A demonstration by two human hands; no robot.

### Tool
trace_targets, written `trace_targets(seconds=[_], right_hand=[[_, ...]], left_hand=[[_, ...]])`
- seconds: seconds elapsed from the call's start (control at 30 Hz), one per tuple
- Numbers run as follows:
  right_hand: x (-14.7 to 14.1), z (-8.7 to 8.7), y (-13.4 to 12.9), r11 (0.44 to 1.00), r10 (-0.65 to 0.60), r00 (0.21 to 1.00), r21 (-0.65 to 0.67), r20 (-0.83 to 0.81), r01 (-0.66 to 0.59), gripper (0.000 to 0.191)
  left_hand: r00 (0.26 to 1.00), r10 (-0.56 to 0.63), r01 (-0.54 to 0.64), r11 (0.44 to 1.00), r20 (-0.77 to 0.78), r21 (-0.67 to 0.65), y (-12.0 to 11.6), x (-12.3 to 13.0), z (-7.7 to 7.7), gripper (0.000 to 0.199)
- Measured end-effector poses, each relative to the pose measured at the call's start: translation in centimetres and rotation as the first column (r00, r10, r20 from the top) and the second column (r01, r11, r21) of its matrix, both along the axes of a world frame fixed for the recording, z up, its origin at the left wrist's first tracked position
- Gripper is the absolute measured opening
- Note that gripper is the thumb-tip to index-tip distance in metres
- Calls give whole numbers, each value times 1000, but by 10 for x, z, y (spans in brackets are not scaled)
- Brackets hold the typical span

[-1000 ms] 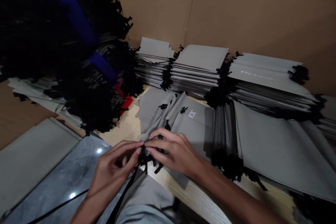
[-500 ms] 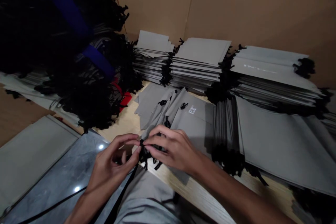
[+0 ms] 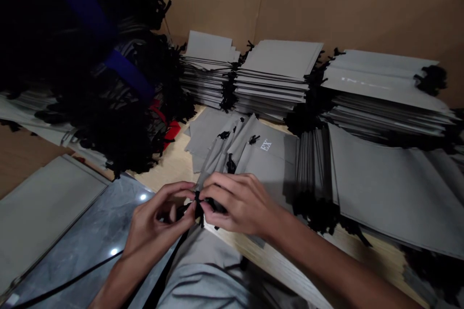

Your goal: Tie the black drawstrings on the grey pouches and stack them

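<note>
My left hand (image 3: 159, 217) pinches a small black cord (image 3: 197, 198) between thumb and forefinger at the bottom centre. From the right, my right hand (image 3: 235, 203) grips the same cord, its fingertips almost touching the left ones. The cord's loose ends hang just below the fingers. Behind my hands lie grey fabric pouches (image 3: 241, 142) with black cord knots; on one, the white letters "EX" show. The lower part of these pouches is hidden by my right hand.
Stacks of grey pouches (image 3: 281, 58) line the back of the wooden table (image 3: 177, 166). More pouches (image 3: 391, 188) lie at the right. At the left rises a big black-corded bundle with a blue strap (image 3: 126, 75). Brown cardboard (image 3: 326, 0) stands behind.
The camera view has shifted slightly. Both hands stay together on the cord, with the right fingers closed in a little more; the cord's loose ends have moved.
</note>
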State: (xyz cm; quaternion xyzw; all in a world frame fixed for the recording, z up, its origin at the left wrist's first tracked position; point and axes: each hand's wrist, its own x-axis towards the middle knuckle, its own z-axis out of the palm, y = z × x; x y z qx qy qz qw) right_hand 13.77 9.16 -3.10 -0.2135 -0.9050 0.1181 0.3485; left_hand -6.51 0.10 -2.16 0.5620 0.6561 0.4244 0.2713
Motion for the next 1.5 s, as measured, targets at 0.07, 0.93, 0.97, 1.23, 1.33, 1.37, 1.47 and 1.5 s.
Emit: trace_targets(seconds=[0.07, 0.93, 0.97, 1.23, 1.33, 1.37, 1.47, 1.5], right_hand=[[0, 1, 0, 1000, -6, 1000, 8, 29, 6, 11], [-5, -5, -5, 999, -47, 998, 16, -38, 48, 17], [-5, -5, -5, 999, -48, 998, 12, -47, 49, 17], [-5, -6, -5, 999, -42, 997, -22, -65, 41, 15], [-5, -6, -6, 999, -44, 997, -1, -70, 44, 16], [-5, -7, -6, 999, -41, 997, 4, -71, 42, 16], [-5, -8, -6, 999, -40, 997, 25, -62, 42, 17], [-5, -8, -5, 998, -40, 998, 38, -56, 42, 17]], left_hand=[[1000, 4, -4, 1000, 1, 6, 0, 1, 1, 30], [992, -73, 87, 985, -99, 147, -2, -12, -1, 24], [992, -54, 72, 984, -115, 161, -3, -14, 0, 23], [960, -117, 151, 981, -253, 120, -3, -18, 6, 34], [939, -189, 236, 962, -288, 138, 0, -18, 9, 23], [929, -217, 269, 952, -300, 144, 1, -17, 11, 19], [905, -269, 326, 936, -330, 132, 5, -15, 13, 15], [902, -273, 331, 935, -336, 128, 6, -15, 14, 15]])
